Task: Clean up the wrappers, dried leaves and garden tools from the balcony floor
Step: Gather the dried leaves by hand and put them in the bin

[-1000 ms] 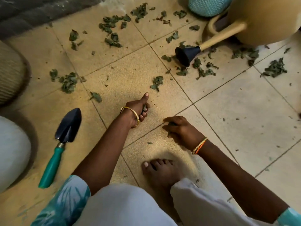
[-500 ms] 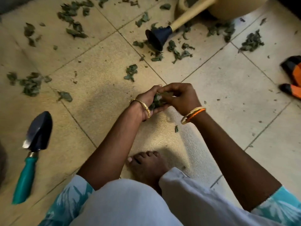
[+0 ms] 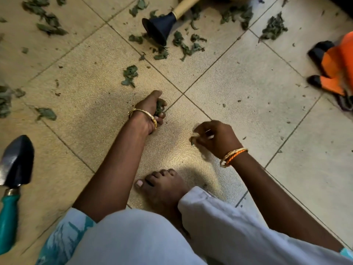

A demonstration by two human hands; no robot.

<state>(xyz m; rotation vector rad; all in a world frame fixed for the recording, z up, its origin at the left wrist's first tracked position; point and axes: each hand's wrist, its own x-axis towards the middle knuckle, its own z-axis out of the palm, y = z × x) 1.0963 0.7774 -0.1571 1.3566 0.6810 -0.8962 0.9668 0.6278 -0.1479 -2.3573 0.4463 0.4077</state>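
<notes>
My left hand [image 3: 150, 111] grips a small bunch of dried green leaves [image 3: 159, 107] just above the tiled floor [image 3: 238, 88]. My right hand [image 3: 215, 137] is lower and to the right, its fingertips pinching a small leaf scrap [image 3: 192, 140] at the floor. More dried leaves [image 3: 129, 75] lie scattered ahead, thickest around the dark rose of a tan watering can [image 3: 161, 27]. A trowel [image 3: 13, 180] with a black blade and teal handle lies at the far left.
An orange and black glove-like object [image 3: 336, 67] lies at the right edge. My bare foot [image 3: 162, 186] rests on the floor between my arms, with my white-clad knees below it. Leaf crumbs dot the tiles to the right.
My hands, joined half a second ago over the leaf bunch, have parted. The left hand keeps the bunch; the right hand has dropped to the floor onto a scrap. The view has shifted right.
</notes>
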